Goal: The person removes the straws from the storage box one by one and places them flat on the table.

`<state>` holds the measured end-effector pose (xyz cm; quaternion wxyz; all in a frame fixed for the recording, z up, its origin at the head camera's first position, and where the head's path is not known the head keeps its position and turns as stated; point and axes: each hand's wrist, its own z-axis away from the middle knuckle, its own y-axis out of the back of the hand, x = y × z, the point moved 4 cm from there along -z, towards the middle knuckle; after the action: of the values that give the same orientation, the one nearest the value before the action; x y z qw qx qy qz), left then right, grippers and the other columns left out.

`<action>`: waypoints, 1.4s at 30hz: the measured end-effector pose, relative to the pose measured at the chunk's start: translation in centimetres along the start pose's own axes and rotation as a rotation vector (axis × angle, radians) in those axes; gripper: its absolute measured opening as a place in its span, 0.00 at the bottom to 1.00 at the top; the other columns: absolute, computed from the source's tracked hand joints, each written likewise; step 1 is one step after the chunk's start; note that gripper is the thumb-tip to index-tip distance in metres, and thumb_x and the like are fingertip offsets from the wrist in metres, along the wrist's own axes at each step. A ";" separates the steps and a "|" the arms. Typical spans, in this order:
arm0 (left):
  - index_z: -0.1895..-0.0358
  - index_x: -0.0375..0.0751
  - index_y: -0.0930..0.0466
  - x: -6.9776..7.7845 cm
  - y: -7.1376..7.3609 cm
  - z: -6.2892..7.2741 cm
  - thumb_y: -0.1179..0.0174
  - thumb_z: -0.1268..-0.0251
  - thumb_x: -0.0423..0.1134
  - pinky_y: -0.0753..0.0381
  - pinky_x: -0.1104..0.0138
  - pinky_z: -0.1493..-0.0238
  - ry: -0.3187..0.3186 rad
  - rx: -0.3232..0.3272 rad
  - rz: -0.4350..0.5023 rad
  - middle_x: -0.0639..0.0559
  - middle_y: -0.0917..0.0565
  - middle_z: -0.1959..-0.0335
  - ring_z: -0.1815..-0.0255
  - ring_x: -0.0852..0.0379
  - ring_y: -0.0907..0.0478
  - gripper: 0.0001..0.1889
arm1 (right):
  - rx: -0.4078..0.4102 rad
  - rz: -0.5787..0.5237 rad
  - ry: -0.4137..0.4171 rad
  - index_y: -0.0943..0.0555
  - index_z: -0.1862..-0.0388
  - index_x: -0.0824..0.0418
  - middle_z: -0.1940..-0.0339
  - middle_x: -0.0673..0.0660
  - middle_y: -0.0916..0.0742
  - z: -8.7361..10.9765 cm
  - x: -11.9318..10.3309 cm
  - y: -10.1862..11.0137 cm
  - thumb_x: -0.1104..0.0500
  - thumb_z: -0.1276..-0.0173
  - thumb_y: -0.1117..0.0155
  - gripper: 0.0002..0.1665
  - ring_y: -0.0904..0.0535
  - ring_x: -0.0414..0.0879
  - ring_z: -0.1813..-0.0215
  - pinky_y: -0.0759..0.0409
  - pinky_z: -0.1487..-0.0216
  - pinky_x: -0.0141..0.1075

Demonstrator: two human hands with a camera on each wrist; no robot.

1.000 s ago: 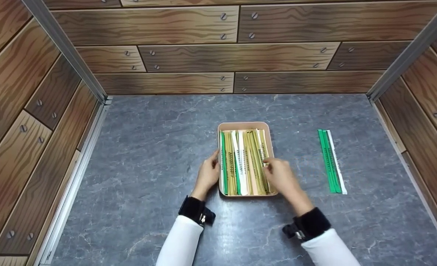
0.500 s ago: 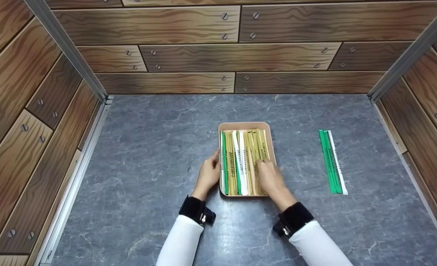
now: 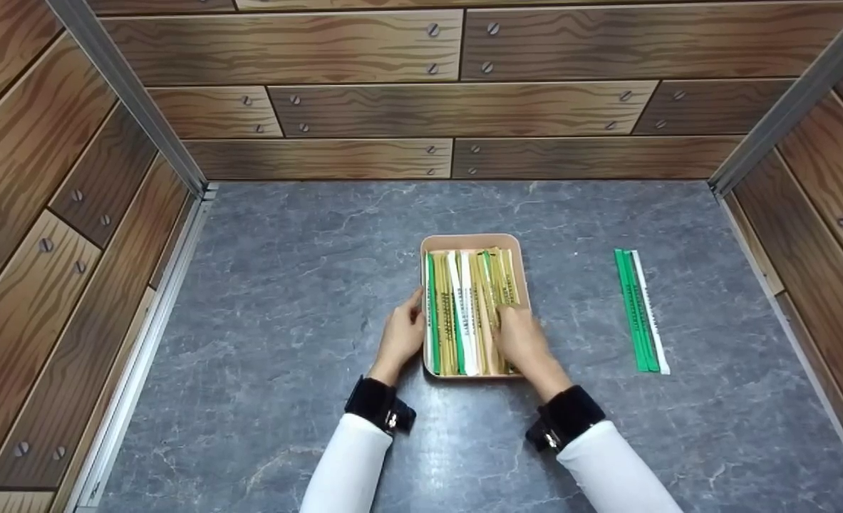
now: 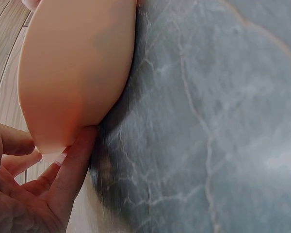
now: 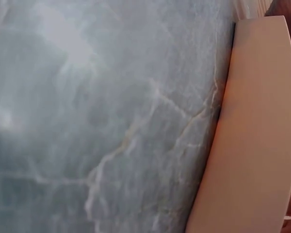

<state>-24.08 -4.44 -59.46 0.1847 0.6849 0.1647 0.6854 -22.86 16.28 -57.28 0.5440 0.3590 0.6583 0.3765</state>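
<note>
A shallow peach-coloured box [image 3: 477, 243] stands on the table, filled with a row of long, thin paper-wrapped sticks that look like straws [image 3: 468, 313], in gold, white and green. My left hand [image 3: 401, 333] holds the box's left side. In the left wrist view, its thumb is at the rim and a finger lies low along the outer wall. Inside the right part of the box, my right hand [image 3: 522, 340] has its fingers bent down among the gold straws. Its fingertips are hidden, so I cannot tell whether they pinch one. The right wrist view mostly shows the box's outer wall [image 5: 254, 121].
To the right of the box, two green straws [image 3: 635, 313] and a white one [image 3: 650, 313] lie side by side on the grey marbled table [image 3: 300, 299]. Wood-patterned walls [image 3: 364, 110] enclose the table at the back and both sides.
My right hand has moved left from the box's right rim to over the gold straws. A green strip now shows among them. My left hand has stayed at the box's side.
</note>
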 end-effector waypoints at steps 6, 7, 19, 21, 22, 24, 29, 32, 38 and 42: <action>0.29 0.37 0.32 0.1 0.0 0.0 0.47 0.32 0.27 0.21 0.56 0.57 -0.001 0.000 -0.008 0.43 0.15 0.62 0.67 0.52 0.22 0.27 | -0.034 -0.071 -0.040 0.18 0.62 0.73 0.66 0.71 0.15 0.1 0.3 0.4 0.73 0.45 0.36 0.10 0.17 0.65 0.64 0.17 0.66 0.53; 0.29 0.37 0.33 0.1 0.0 0.0 0.47 0.32 0.27 0.21 0.57 0.57 -0.003 -0.002 -0.006 0.43 0.16 0.63 0.67 0.52 0.22 0.27 | -0.038 -0.087 -0.044 0.18 0.59 0.73 0.64 0.72 0.15 0.1 0.3 0.5 0.73 0.44 0.36 0.11 0.17 0.65 0.62 0.17 0.64 0.52; 0.29 0.38 0.33 0.1 0.1 0.0 0.48 0.32 0.27 0.21 0.59 0.61 0.012 -0.019 0.005 0.43 0.17 0.65 0.71 0.54 0.24 0.28 | 0.025 -0.298 -0.066 0.21 0.43 0.74 0.63 0.66 0.14 1.7 1.6 5.0 0.77 0.44 0.45 0.27 0.17 0.56 0.64 0.17 0.64 0.46; 0.28 0.38 0.34 0.1 0.0 0.0 0.48 0.32 0.27 0.21 0.59 0.61 0.015 -0.022 0.013 0.43 0.16 0.64 0.70 0.54 0.24 0.28 | 0.045 -0.310 -0.077 0.22 0.43 0.75 0.62 0.67 0.14 1.9 2.5 5.9 0.77 0.44 0.46 0.27 0.17 0.58 0.60 0.17 0.59 0.48; 0.28 0.38 0.34 0.1 0.0 0.0 0.48 0.32 0.27 0.21 0.59 0.60 0.015 -0.023 0.015 0.42 0.16 0.63 0.69 0.54 0.23 0.28 | 0.046 -0.318 -0.089 0.22 0.43 0.75 0.61 0.68 0.14 2.0 3.0 6.4 0.77 0.44 0.47 0.27 0.17 0.59 0.59 0.17 0.59 0.49; 0.29 0.38 0.34 0.1 0.0 0.0 0.48 0.32 0.27 0.21 0.59 0.59 0.017 -0.022 0.020 0.40 0.16 0.59 0.68 0.54 0.23 0.28 | 0.062 -0.317 -0.111 0.22 0.43 0.75 0.60 0.69 0.14 2.3 4.2 7.2 0.77 0.43 0.47 0.26 0.17 0.61 0.58 0.18 0.57 0.51; 0.28 0.39 0.34 0.0 0.0 0.0 0.48 0.32 0.26 0.20 0.59 0.60 0.039 -0.028 0.039 0.40 0.16 0.59 0.69 0.53 0.23 0.28 | 0.111 -0.228 -0.176 0.22 0.43 0.73 0.59 0.68 0.14 3.1 7.9 9.4 0.74 0.39 0.45 0.23 0.17 0.61 0.58 0.19 0.59 0.52; 0.28 0.39 0.34 0.0 0.0 0.0 0.48 0.32 0.26 0.20 0.58 0.60 0.033 -0.025 0.029 0.41 0.16 0.61 0.69 0.53 0.23 0.28 | 0.119 -0.173 -0.220 0.23 0.42 0.72 0.59 0.69 0.15 3.8 10.1 10.5 0.72 0.37 0.43 0.22 0.17 0.62 0.59 0.21 0.59 0.53; 0.29 0.38 0.33 0.0 0.0 0.0 0.48 0.33 0.26 0.20 0.58 0.58 0.015 -0.011 0.012 0.41 0.14 0.59 0.68 0.54 0.21 0.28 | 0.052 -0.067 -0.381 0.27 0.38 0.70 0.53 0.70 0.16 5.0 14.5 12.0 0.68 0.35 0.44 0.25 0.19 0.65 0.57 0.22 0.62 0.55; 0.28 0.39 0.33 0.0 0.0 0.0 0.47 0.32 0.27 0.20 0.59 0.59 0.019 -0.014 0.004 0.41 0.15 0.59 0.69 0.54 0.22 0.28 | -0.048 -0.028 -0.507 0.30 0.33 0.68 0.46 0.70 0.19 5.5 17.3 12.5 0.66 0.32 0.50 0.28 0.21 0.66 0.52 0.23 0.66 0.53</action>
<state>-24.04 -4.42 -59.50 0.1865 0.6772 0.1602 0.6935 -19.24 37.82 -54.63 0.7053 0.4199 0.4965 0.2823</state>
